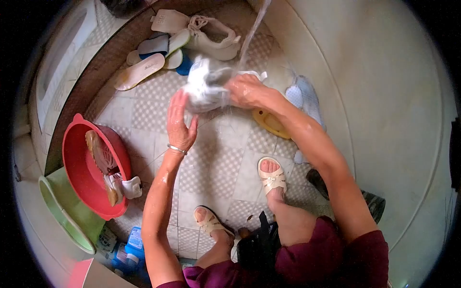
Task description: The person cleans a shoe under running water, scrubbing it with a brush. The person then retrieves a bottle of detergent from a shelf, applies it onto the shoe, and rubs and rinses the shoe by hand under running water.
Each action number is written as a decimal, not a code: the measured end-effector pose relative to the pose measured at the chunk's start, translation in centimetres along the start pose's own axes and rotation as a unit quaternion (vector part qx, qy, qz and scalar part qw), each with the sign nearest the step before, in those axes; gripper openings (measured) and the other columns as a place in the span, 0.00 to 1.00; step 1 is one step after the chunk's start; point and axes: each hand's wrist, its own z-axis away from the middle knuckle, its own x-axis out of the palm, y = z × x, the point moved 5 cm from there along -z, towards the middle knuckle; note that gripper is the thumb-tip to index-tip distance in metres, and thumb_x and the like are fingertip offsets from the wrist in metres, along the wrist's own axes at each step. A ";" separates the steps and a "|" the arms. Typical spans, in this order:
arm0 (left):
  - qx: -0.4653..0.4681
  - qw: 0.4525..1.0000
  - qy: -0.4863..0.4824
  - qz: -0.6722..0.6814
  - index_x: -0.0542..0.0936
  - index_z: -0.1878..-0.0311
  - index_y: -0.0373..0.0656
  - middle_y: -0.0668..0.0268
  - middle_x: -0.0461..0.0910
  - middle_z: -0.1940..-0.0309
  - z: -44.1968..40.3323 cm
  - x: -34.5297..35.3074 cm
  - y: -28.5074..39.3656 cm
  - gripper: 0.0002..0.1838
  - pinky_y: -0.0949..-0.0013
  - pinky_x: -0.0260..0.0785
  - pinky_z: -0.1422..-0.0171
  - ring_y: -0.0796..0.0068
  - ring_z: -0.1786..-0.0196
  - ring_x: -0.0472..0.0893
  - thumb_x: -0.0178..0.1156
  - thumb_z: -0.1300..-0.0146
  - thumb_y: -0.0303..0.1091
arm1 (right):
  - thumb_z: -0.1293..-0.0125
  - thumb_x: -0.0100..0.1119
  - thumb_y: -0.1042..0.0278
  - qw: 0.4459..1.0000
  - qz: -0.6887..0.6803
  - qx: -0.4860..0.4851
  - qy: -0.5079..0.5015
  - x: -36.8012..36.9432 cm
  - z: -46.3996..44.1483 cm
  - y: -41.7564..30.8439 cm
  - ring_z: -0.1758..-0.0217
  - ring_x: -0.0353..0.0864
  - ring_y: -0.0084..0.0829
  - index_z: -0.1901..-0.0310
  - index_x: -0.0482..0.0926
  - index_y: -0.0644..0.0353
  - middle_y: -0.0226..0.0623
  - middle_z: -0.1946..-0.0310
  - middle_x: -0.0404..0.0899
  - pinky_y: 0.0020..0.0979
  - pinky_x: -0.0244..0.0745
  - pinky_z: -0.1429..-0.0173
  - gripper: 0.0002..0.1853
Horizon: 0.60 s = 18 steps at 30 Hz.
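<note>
A white shoe [206, 86], blurred by motion, is held up in front of me, with water splashing around it. My right hand [246, 91] is closed on the shoe's right side. Beside the shoe's lower left edge is my left hand [181, 120], its thumb apart from the straight fingers and a bracelet at the wrist. A stream of water [252, 33] comes down from the top, just behind my right hand. Beyond the shoe, a beige shoe [211, 41] and several insoles [141, 72] lie on the wet tiled floor.
At the left, a red basin [79, 168] holds shoes and leans by a green basin [67, 211]. Blue bottles [135, 242] are at the lower left. A yellow object [271, 126] and light blue-white footwear [309, 101] lie right of centre. A curved wall rises at the right.
</note>
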 end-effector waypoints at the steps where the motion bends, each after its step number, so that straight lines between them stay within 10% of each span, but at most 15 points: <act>1: -0.070 0.997 0.037 0.002 0.64 0.40 0.39 0.54 0.62 0.38 0.8 0.3 -1.0 0.33 0.61 0.59 0.37 0.57 0.38 0.64 0.63 0.50 0.33 | 0.45 0.51 0.65 0.998 0.015 0.010 0.057 -1.6 0.7 -1.2 0.62 0.77 0.45 0.66 0.78 0.63 0.49 0.70 0.77 0.42 0.71 0.55 0.11; 2: -0.065 0.997 0.039 0.003 0.64 0.40 0.39 0.54 0.62 0.38 0.8 1.3 -1.2 0.33 0.61 0.59 0.37 0.57 0.38 0.64 0.63 0.50 0.33 | 0.45 0.51 0.65 0.998 0.018 0.012 0.062 -1.9 0.3 -1.3 0.62 0.77 0.45 0.66 0.78 0.63 0.49 0.70 0.77 0.42 0.71 0.55 0.11; 3: -0.302 0.923 0.006 0.238 0.63 0.39 0.39 0.57 0.64 0.39 1.5 3.4 -3.4 0.32 0.61 0.59 0.38 0.60 0.38 0.65 0.61 0.46 0.39 | 0.45 0.50 0.65 1.000 -0.007 0.003 0.010 -1.5 -0.2 -1.6 0.65 0.78 0.46 0.67 0.77 0.65 0.52 0.72 0.77 0.42 0.71 0.57 0.12; 4: -0.505 0.740 -0.027 0.445 0.63 0.39 0.40 0.59 0.65 0.40 3.1 6.2 -4.2 0.32 0.61 0.60 0.38 0.63 0.38 0.66 0.58 0.42 0.46 | 0.45 0.49 0.64 0.999 -0.032 -0.007 -0.042 -1.0 -0.5 -2.0 0.68 0.78 0.47 0.68 0.77 0.68 0.54 0.73 0.76 0.42 0.72 0.59 0.14; 9: -0.386 0.491 -0.019 0.781 0.63 0.39 0.39 0.59 0.70 0.44 1.5 10.7 1.3 0.27 0.60 0.63 0.40 0.64 0.45 0.72 0.44 0.34 0.50 | 0.47 0.52 0.65 0.967 -0.243 0.066 0.033 0.0 0.6 -2.5 0.67 0.79 0.42 0.64 0.74 0.74 0.55 0.71 0.78 0.36 0.72 0.61 0.17; 12: -0.378 0.331 -0.035 0.864 0.61 0.38 0.38 0.57 0.67 0.42 1.9 10.5 2.7 0.29 0.58 0.59 0.35 0.60 0.40 0.68 0.44 0.34 0.50 | 0.44 0.52 0.67 0.848 -0.520 0.102 -0.007 0.7 1.4 -1.8 0.66 0.78 0.32 0.65 0.75 0.71 0.42 0.69 0.79 0.30 0.72 0.61 0.13; 14: -0.384 0.355 -0.043 0.852 0.61 0.38 0.38 0.57 0.67 0.42 1.8 10.1 2.8 0.29 0.58 0.59 0.35 0.59 0.41 0.68 0.44 0.34 0.50 | 0.42 0.51 0.71 0.595 -0.795 0.087 -0.077 2.3 2.2 -0.8 0.65 0.75 0.24 0.66 0.76 0.66 0.32 0.67 0.77 0.25 0.72 0.60 0.08; 18: -0.390 0.415 -0.077 0.818 0.61 0.38 0.38 0.56 0.68 0.42 0.1 8.9 3.5 0.29 0.57 0.60 0.35 0.58 0.41 0.69 0.44 0.35 0.50 | 0.46 0.50 0.76 0.509 -0.860 0.013 -0.034 1.9 3.5 0.8 0.64 0.76 0.26 0.66 0.77 0.67 0.37 0.68 0.78 0.24 0.71 0.58 0.08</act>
